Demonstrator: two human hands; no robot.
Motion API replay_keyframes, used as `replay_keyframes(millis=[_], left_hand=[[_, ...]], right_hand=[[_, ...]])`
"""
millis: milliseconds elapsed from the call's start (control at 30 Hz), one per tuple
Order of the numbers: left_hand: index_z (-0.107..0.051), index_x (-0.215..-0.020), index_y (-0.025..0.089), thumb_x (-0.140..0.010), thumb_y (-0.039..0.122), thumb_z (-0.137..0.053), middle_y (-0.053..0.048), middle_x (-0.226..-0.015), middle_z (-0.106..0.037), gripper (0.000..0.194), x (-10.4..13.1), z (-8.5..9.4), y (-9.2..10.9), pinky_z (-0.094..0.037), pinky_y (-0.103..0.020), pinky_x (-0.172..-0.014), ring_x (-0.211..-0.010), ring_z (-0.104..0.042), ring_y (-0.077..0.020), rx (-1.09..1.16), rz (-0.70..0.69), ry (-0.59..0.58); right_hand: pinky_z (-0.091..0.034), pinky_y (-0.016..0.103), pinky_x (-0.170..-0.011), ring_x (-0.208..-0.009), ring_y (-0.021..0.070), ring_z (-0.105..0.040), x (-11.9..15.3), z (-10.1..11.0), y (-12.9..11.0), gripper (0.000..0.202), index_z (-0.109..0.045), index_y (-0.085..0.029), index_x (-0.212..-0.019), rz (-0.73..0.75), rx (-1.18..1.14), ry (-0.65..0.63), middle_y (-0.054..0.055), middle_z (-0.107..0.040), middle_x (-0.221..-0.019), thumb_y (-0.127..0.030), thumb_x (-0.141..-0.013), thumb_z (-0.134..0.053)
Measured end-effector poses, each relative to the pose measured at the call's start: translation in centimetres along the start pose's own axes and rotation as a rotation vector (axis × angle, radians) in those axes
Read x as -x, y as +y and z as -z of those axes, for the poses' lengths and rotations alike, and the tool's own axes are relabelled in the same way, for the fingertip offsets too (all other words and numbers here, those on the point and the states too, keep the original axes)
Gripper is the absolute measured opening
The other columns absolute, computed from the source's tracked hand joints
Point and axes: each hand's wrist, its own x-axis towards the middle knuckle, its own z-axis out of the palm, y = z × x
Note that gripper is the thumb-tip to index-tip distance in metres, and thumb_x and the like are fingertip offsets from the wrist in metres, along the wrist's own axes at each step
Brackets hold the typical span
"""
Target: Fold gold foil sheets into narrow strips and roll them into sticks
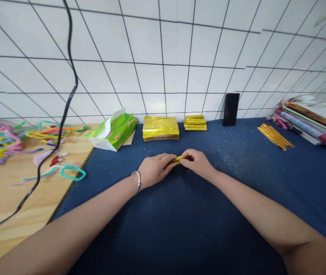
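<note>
A small folded strip of gold paper (177,160) is held between my two hands above the dark blue table. My left hand (154,170), with a silver bangle at the wrist, grips its left part between thumb and fingers. At its right end, my right hand (196,163) pinches the strip with thumb and forefinger. Beyond my hands lies a thick stack of gold paper sheets (161,128). To the right of that stack is a small pile of folded gold strips (195,123).
A green tissue pack (114,130) lies at the back left, beside a wooden board (22,202) with colourful pipe cleaners (72,173). A black cable (68,101) hangs across the left. A black phone (231,109) leans on the tiled wall. Orange-gold strips (276,136) and stacked books (308,124) lie right.
</note>
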Motion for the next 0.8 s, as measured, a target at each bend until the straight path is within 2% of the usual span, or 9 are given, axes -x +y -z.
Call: replay_keyframes(millis=[300, 600, 800], left_hand=[[-0.049, -0.117, 0.021, -0.093, 0.031, -0.034, -0.004, -0.105, -0.063, 0.030, 0.10, -0.39, -0.17, -0.048, -0.024, -0.074, -0.089, -0.062, -0.0145, -0.029, -0.021, 0.029], [-0.049, -0.118, 0.020, -0.093, 0.027, -0.033, -0.005, -0.105, -0.064, 0.030, 0.41, -0.48, -0.12, -0.049, -0.025, -0.078, -0.092, -0.062, -0.0149, -0.111, -0.062, 0.027], [-0.051, -0.116, 0.022, -0.093, 0.026, -0.034, -0.004, -0.103, -0.065, 0.029, 0.24, -0.72, -0.52, -0.049, -0.024, -0.076, -0.089, -0.063, -0.0142, -0.067, 0.003, 0.049]], right_hand=[[-0.035, 0.023, -0.052, -0.054, 0.0093, -0.045, -0.05, -0.02, 0.01, 0.011, -0.056, -0.020, -0.072, -0.021, -0.027, -0.011, -0.004, -0.051, -0.063, -0.030, -0.074, -0.057], [-0.033, 0.024, -0.056, -0.059, 0.0108, -0.044, 0.09, -0.30, 0.05, 0.008, -0.050, -0.020, -0.065, 0.018, 0.057, 0.052, -0.004, -0.048, -0.061, -0.024, -0.071, -0.055], [-0.034, 0.023, -0.057, -0.061, 0.0108, -0.045, 0.25, -0.42, -0.32, 0.009, -0.051, -0.020, -0.069, 0.026, 0.096, 0.061, -0.003, -0.049, -0.064, -0.026, -0.075, -0.054]])
